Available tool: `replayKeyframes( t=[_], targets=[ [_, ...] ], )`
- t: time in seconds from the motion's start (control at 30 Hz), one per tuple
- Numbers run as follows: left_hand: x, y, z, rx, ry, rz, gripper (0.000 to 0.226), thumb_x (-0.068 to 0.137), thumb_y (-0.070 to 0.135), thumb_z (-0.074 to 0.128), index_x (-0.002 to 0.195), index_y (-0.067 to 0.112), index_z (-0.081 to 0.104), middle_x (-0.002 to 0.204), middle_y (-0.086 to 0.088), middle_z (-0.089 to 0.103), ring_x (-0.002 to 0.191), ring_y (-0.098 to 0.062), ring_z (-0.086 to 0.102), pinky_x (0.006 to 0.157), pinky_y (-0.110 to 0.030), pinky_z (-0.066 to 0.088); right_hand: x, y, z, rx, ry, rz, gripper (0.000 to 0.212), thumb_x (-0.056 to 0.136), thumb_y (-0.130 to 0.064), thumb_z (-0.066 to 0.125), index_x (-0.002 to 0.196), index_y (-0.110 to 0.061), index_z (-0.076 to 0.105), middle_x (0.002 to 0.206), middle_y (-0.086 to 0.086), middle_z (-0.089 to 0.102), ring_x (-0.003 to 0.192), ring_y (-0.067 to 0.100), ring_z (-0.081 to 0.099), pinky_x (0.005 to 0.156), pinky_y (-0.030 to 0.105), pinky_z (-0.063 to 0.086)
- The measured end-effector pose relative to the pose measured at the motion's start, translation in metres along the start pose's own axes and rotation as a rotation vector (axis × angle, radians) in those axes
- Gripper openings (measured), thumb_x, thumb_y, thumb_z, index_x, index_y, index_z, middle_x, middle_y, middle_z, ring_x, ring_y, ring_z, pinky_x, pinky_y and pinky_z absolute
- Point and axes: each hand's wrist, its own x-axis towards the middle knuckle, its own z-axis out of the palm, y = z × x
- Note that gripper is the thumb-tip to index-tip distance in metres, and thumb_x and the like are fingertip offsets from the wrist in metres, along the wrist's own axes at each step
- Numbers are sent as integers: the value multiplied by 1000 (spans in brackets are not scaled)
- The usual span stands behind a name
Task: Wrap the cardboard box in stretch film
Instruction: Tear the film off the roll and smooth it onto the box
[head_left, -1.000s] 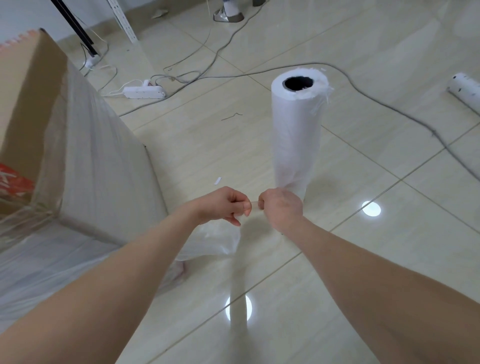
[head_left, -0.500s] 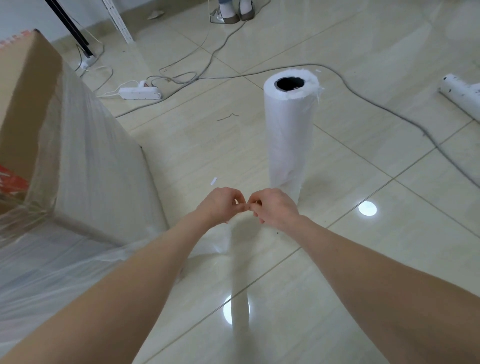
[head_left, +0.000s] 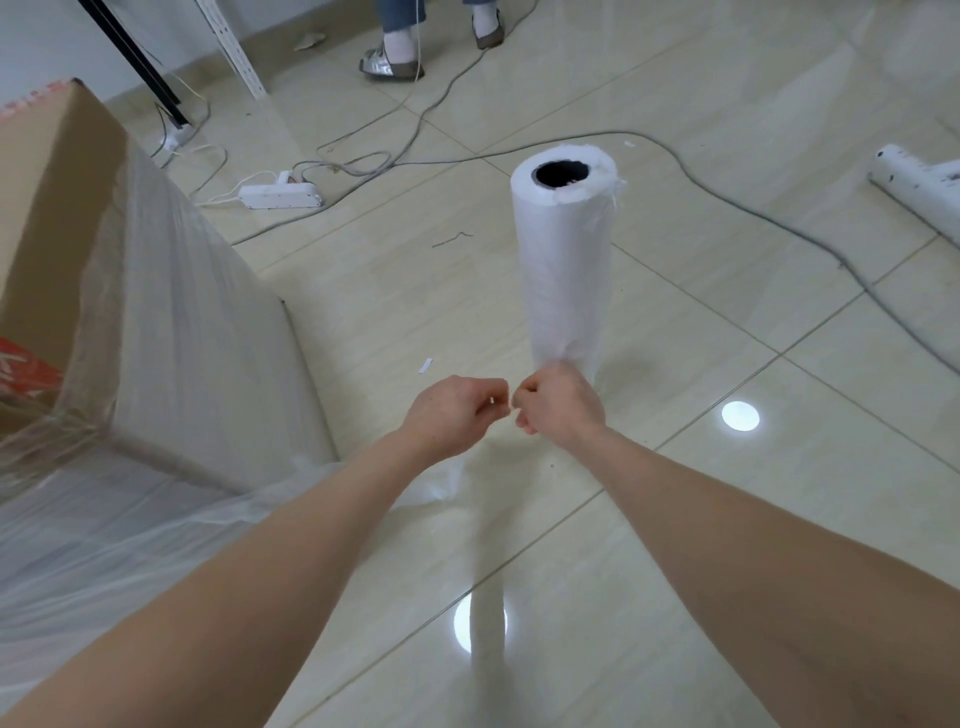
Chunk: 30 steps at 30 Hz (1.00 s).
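Left hand (head_left: 457, 415) and right hand (head_left: 560, 410) each pinch the twisted stretch film (head_left: 436, 483) tail, knuckles nearly touching. The roll (head_left: 563, 260) stands just beyond right hand; cardboard box (head_left: 171, 322) left of left hand. We judge film light, stretchy, clingy: grip bunched strand.

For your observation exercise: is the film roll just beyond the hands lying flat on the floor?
No, the film roll stands upright, its open core facing up.
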Motion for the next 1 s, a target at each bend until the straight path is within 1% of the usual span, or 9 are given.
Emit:
replayKeyframes(
  t=[0.1, 0.17, 0.27, 0.4, 0.5, 0.6, 0.77, 0.87, 1.0],
  targets=[
    [0, -2, -4, -259, -6, -75, 16, 91, 14, 55, 76, 14, 59, 49, 6, 42, 47, -12, 44, 57, -32, 49, 4, 9, -7, -123, 50, 28, 18, 86, -26, 51, 86, -20, 68, 89, 0, 73, 83, 23, 70, 81, 34, 56],
    [-1, -9, -6, -277, -27, -133, 15, 92, 14, 55, 78, 12, 61, 49, 6, 38, 48, -10, 42, 57, -32, 54, 1, 11, -8, -109, 35, -60, 29, 84, -23, 50, 107, -34, 65, 96, -5, 70, 88, 22, 68, 84, 34, 55],
    [-3, -16, -8, -264, -41, -162, 14, 92, 16, 55, 80, 12, 60, 49, 6, 36, 49, -10, 42, 55, -29, 56, -9, 7, -4, -76, -159, -210, 54, 82, -20, 53, 128, -47, 50, 77, -9, 64, 77, 14, 65, 76, 32, 55],
    [-1, -17, -5, -246, -60, -194, 12, 86, 25, 64, 94, 17, 58, 57, 6, 44, 55, -16, 52, 55, -33, 56, -10, -1, -1, -180, -139, -217, 20, 91, -32, 54, 104, -32, 69, 61, -11, 50, 76, 16, 59, 67, 25, 46],
    [-1, -15, -4, -97, -158, -202, 19, 85, 32, 66, 102, 25, 64, 68, 6, 54, 57, -17, 57, 58, -31, 55, -10, 1, -4, -212, -116, -180, 17, 91, -32, 55, 96, -32, 72, 65, -11, 54, 79, 17, 63, 71, 26, 49],
    [-2, -11, -5, -71, -152, -155, 16, 89, 23, 57, 88, 20, 73, 57, 10, 49, 49, -12, 48, 65, -32, 53, -9, 1, -1, -192, -103, -118, 16, 88, -32, 56, 89, -31, 72, 76, -8, 63, 81, 19, 68, 70, 27, 52],
    [-2, -12, -27, -373, 11, -135, 22, 93, 14, 54, 78, 18, 69, 50, 7, 38, 46, -5, 41, 51, -18, 51, -4, 22, 1, -334, 4, 28, 27, 88, -24, 49, 105, -17, 68, 113, 4, 68, 107, 24, 63, 86, 29, 48],
    [-1, -34, -43, -429, 143, -215, 22, 94, 12, 53, 78, 14, 68, 55, 2, 42, 50, -5, 44, 56, -21, 54, -2, 33, -4, -265, -74, 46, 18, 85, -23, 52, 84, -18, 70, 97, 6, 73, 93, 23, 69, 84, 32, 55],
    [1, -55, -34, -451, 80, -304, 25, 94, 9, 52, 76, 18, 66, 69, 2, 66, 68, -7, 60, 71, -24, 47, -6, 22, -1, -221, -150, -53, 28, 84, -27, 58, 56, -22, 58, 78, 2, 72, 78, 19, 69, 76, 29, 55]
  ],
)
